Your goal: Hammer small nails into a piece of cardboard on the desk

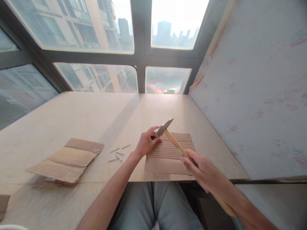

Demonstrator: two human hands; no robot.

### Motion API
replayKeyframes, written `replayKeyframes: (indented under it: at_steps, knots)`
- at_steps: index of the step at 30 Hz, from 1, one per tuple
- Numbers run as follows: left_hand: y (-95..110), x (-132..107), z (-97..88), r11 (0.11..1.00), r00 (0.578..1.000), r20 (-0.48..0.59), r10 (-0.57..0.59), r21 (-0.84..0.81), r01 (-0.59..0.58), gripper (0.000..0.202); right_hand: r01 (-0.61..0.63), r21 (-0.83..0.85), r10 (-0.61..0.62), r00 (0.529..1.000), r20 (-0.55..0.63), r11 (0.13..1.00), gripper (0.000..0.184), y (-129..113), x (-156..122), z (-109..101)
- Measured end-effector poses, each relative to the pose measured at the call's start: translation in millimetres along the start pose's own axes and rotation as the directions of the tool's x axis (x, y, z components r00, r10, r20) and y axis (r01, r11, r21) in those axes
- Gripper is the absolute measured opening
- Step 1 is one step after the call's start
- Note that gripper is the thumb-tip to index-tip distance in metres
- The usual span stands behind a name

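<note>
My right hand is wrapped around the wooden handle of a hammer, whose metal head is raised at my left fingertips. My left hand rests at the upper left of a folded piece of cardboard, thumb and forefinger pinched together. What they pinch is hidden by the fingers and the hammer head. Rows of small holes cover the cardboard's middle panel. Left of my left forearm, several loose nails lie on the pale wooden tabletop.
Another cardboard piece, full of punched holes, lies bent at the left near the table's front edge. A cardboard corner and a white rim show at lower left. Windows stand behind; a flowered wall borders the right side.
</note>
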State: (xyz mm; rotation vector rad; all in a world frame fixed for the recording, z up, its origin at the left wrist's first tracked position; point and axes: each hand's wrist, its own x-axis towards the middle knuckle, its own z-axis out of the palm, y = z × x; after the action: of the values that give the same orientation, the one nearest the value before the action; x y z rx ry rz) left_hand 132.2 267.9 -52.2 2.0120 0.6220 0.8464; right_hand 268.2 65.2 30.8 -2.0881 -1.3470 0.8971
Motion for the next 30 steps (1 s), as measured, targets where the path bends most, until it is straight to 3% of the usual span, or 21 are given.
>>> replayKeyframes:
  at_steps: [5,11,16,22,30]
  knots:
    - [-0.7,0.1,0.1,0.999,1.000,-0.003,0.000,-0.042,0.000,0.045,0.061,0.045,-0.059,0.997,-0.049,0.997,0.031,-0.6,-0.7,0.1]
    - [-1.5,0.1,0.0,0.999,1.000,0.005,-0.010,-0.037,0.010,0.045,-0.038,0.044,0.038,0.999,0.010,0.998,0.030,2.4,0.6,2.9]
    - [-2.0,0.3,-0.3,1.000,1.000,0.000,0.004,-0.025,-0.004,0.044,0.047,0.047,-0.044,0.997,-0.060,0.998,0.028,5.1,-0.4,5.9]
    - [-2.2,0.8,0.0,0.998,1.000,0.014,-0.005,-0.066,0.006,0.045,-0.007,-0.010,0.007,1.000,-0.003,1.000,0.027,2.9,0.7,5.9]
    - [-0.3,1.0,0.0,0.997,1.000,0.008,0.005,-0.076,-0.004,0.043,0.075,0.059,-0.070,0.994,-0.088,0.995,0.030,1.1,-2.0,4.4]
